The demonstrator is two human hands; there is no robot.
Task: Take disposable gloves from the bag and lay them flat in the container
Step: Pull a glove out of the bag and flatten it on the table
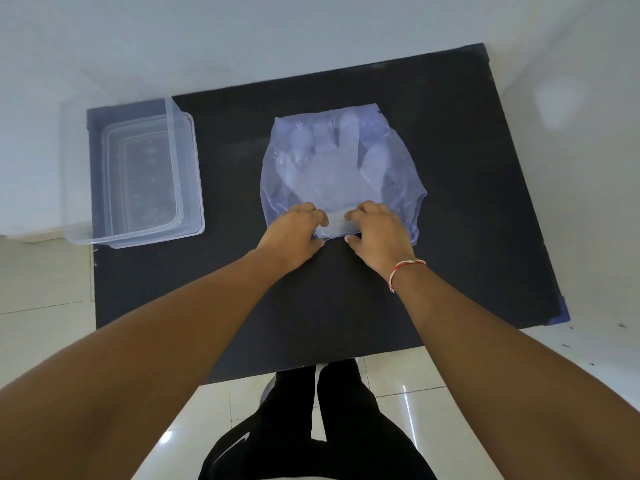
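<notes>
Both hands pinch the near edge of the bag [341, 174]: the left hand [294, 230] has its grip closed on the plastic, the right hand [377, 228] likewise, just beside it. Pale gloves [332, 161] show through the bag, mid-table [346, 306]. The clear container [138, 174] sits well left, at the table's corner.

Glossy clear plastic container [187, 174]; filmy bag [398, 174]; matt tabletop [467, 202].
</notes>
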